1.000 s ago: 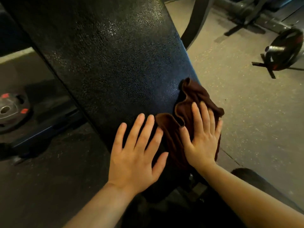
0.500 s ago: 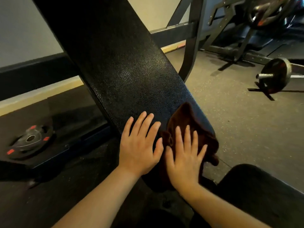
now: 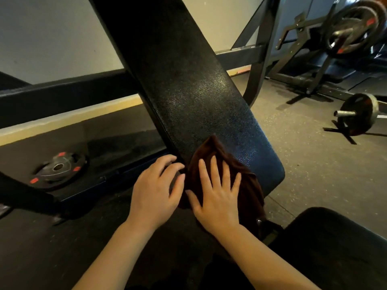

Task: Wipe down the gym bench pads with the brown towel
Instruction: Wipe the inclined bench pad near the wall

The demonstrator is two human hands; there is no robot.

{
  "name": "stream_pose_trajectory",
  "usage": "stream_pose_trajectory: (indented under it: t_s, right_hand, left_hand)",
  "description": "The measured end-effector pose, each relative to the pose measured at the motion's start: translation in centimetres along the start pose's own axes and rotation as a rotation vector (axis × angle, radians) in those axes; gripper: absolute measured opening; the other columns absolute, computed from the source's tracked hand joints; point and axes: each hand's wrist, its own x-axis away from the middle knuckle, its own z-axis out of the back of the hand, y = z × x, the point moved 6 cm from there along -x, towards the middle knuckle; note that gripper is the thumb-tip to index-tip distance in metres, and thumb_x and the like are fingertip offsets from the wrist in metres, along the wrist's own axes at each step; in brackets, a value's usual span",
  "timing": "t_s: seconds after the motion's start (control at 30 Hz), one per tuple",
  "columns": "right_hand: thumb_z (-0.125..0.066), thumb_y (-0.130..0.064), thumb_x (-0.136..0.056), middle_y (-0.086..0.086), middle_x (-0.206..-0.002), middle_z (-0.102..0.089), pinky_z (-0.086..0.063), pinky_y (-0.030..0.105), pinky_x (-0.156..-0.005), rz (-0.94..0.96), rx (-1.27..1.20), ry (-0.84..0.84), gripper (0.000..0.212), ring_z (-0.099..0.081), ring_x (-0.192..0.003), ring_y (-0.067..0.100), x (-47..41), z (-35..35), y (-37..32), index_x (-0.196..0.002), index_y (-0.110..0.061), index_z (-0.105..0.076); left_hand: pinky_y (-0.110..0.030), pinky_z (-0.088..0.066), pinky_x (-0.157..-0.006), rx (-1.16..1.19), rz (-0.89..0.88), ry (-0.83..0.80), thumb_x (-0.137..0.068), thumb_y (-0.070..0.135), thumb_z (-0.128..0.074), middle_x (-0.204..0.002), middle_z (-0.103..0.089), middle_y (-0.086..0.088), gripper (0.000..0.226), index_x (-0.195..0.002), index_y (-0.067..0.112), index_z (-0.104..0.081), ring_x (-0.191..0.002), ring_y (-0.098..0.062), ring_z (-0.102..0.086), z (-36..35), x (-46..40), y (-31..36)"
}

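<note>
A long black textured back pad (image 3: 188, 84) slants up and away from me through the middle of the view. The brown towel (image 3: 240, 176) lies bunched on the pad's lower end and hangs over its edge. My right hand (image 3: 215, 195) presses flat on the towel with fingers spread. My left hand (image 3: 155, 189) sits just left of the towel at the pad's left edge, fingers loosely bent over that edge. A second black pad (image 3: 335, 243), the seat, shows at the lower right.
A weight plate (image 3: 57, 168) with red marks lies on the dark floor mat at the left. A dark frame bar (image 3: 62, 95) crosses behind the pad. At the right stand a barbell on the floor (image 3: 360, 116) and a plate-loaded machine (image 3: 351, 30).
The view has tilted up, showing the wall and more equipment. Both hands and the towel have slid down and left on the pad; my left hand's fingers went from flat to bent.
</note>
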Motion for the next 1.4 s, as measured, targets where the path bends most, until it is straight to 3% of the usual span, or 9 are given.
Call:
stream_pose_trajectory:
  t_s: [0.2, 0.47, 0.73, 0.83, 0.93, 1.0, 1.13, 1.27, 1.4]
  right_hand:
    - [-0.04, -0.066, -0.092, 0.006, -0.165, 0.009, 0.005, 0.064, -0.116, 0.07, -0.076, -0.026, 0.087, 0.008, -0.15, 0.036, -8.9, 2.5, -4.0, -0.157, -0.031, 0.005]
    - [-0.029, -0.088, -0.079, 0.0, -0.166, 0.01, 0.008, 0.059, -0.118, 0.095, -0.111, -0.013, 0.098, 0.011, -0.151, 0.028, -17.7, 4.4, -5.1, -0.156, -0.038, 0.004]
    - [-0.012, -0.083, -0.081, -0.004, -0.166, 0.006, 0.01, 0.053, -0.12, 0.049, -0.184, 0.028, 0.089, 0.011, -0.152, 0.019, -7.4, 2.5, -0.4, -0.157, -0.037, 0.0]
    - [-0.032, -0.085, -0.078, 0.003, -0.166, 0.004, 0.004, 0.058, -0.118, 0.025, -0.076, -0.011, 0.1, 0.005, -0.152, 0.027, -0.9, 0.5, 0.8, -0.156, -0.035, 0.006]
    - [-0.065, -0.067, -0.076, 0.012, -0.164, -0.012, -0.008, 0.065, -0.115, -0.052, -0.013, -0.03, 0.112, -0.011, -0.149, 0.037, 0.6, -0.4, 0.4, -0.156, -0.029, 0.005]
    - [-0.062, -0.064, -0.081, 0.012, -0.165, -0.004, -0.002, 0.066, -0.115, -0.06, -0.01, -0.064, 0.11, -0.004, -0.149, 0.039, -0.5, 0.2, -0.4, -0.155, -0.03, 0.012]
    - [-0.047, -0.072, -0.086, 0.008, -0.165, 0.008, 0.006, 0.065, -0.115, -0.013, -0.052, -0.065, 0.101, 0.006, -0.149, 0.041, -6.2, 2.4, -2.7, -0.156, -0.031, 0.014]
    - [-0.03, -0.09, -0.073, 0.004, -0.166, 0.009, 0.008, 0.062, -0.115, 0.062, -0.086, -0.053, 0.106, 0.008, -0.15, 0.036, -13.6, 4.0, -4.4, -0.154, -0.037, 0.014]
    - [-0.002, -0.076, -0.07, 0.001, -0.165, 0.011, 0.007, 0.06, -0.119, 0.14, -0.069, -0.029, 0.092, 0.01, -0.151, 0.031, -17.9, 4.6, -4.3, -0.153, -0.039, 0.017]
  left_hand:
    - [-0.007, -0.032, -0.078, -0.007, 0.059, 0.006, -0.087, 0.019, -0.071, -0.112, -0.065, 0.004, 0.018, -0.105, 0.018, -0.072, -0.095, -0.008, -0.062, 1.6, 0.9, -1.7]
    - [-0.007, -0.033, -0.07, 0.049, 0.291, 0.039, -0.088, 0.032, -0.06, -0.103, -0.066, 0.012, 0.021, -0.102, 0.022, -0.073, -0.089, 0.003, -0.054, 0.9, 2.7, -3.6]
    - [-0.006, -0.034, -0.069, 0.049, 0.285, -0.138, -0.096, 0.037, -0.057, -0.103, -0.055, 0.025, 0.018, -0.112, 0.034, -0.065, -0.092, 0.005, -0.054, 0.3, 3.1, -2.6]
    - [-0.01, -0.036, -0.065, 0.103, 0.406, -0.093, -0.097, 0.035, -0.058, -0.093, -0.057, 0.021, 0.013, -0.107, 0.033, -0.066, -0.078, 0.004, -0.054, 0.9, 4.7, -2.1]
    - [-0.012, -0.038, -0.064, 0.182, 0.514, -0.041, -0.096, 0.032, -0.059, -0.09, -0.06, 0.019, 0.013, -0.105, 0.03, -0.068, -0.075, 0.005, -0.054, 1.4, 6.9, -2.4]
    - [-0.01, -0.039, -0.067, 0.221, 0.514, -0.035, -0.096, 0.032, -0.058, -0.091, -0.061, 0.02, 0.015, -0.105, 0.029, -0.069, -0.079, 0.007, -0.056, 1.6, 7.9, -2.4]
    - [-0.007, -0.039, -0.078, 0.204, 0.408, -0.049, -0.096, 0.038, -0.049, -0.103, -0.062, 0.02, 0.026, -0.111, 0.028, -0.069, -0.091, 0.011, -0.054, 1.6, 6.9, -1.4]
    - [-0.029, -0.05, -0.085, -0.081, -0.042, 0.096, -0.097, 0.037, -0.047, -0.11, -0.07, 0.001, 0.034, -0.113, 0.019, -0.071, -0.103, -0.013, -0.065, 3.0, 0.1, -0.7]
    - [-0.039, -0.049, -0.091, -0.208, -0.226, 0.224, -0.097, 0.033, -0.049, -0.116, -0.068, -0.007, 0.034, -0.117, 0.013, -0.068, -0.11, -0.024, -0.063, 3.8, -11.3, -1.6]
